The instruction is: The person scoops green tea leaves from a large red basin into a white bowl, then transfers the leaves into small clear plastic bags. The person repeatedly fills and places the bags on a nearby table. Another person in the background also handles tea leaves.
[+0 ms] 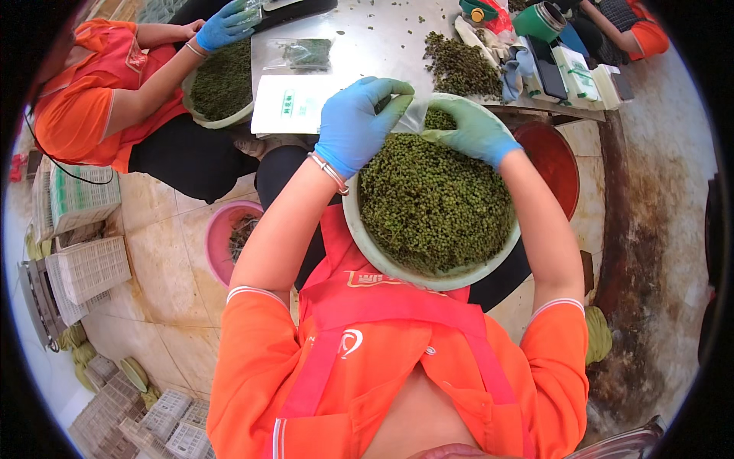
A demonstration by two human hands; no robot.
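Note:
A round pale basin (367, 244) full of small green peppercorn-like berries (441, 201) rests on my lap, against the table's edge. My left hand (360, 123), in a blue glove with green-stained fingertips, is above the basin's far left rim, curled around the side of a clear plastic bag (413, 117). My right hand (473, 133), gloved alike, holds a small cluster of green berries (439, 120) at the bag's right side. A stack of white printed bags or sheets (287, 103) lies left of my left hand, below a filled clear bag (307, 54).
The metal table (367, 34) bears a heap of darker berries (461, 66), cloths, a green jar (539, 22) and phones on boxes. A co-worker (97, 97) sits at left with another basin (221, 94); another person is at upper right. A pink basin (221, 244) and red bucket (550, 166) flank me.

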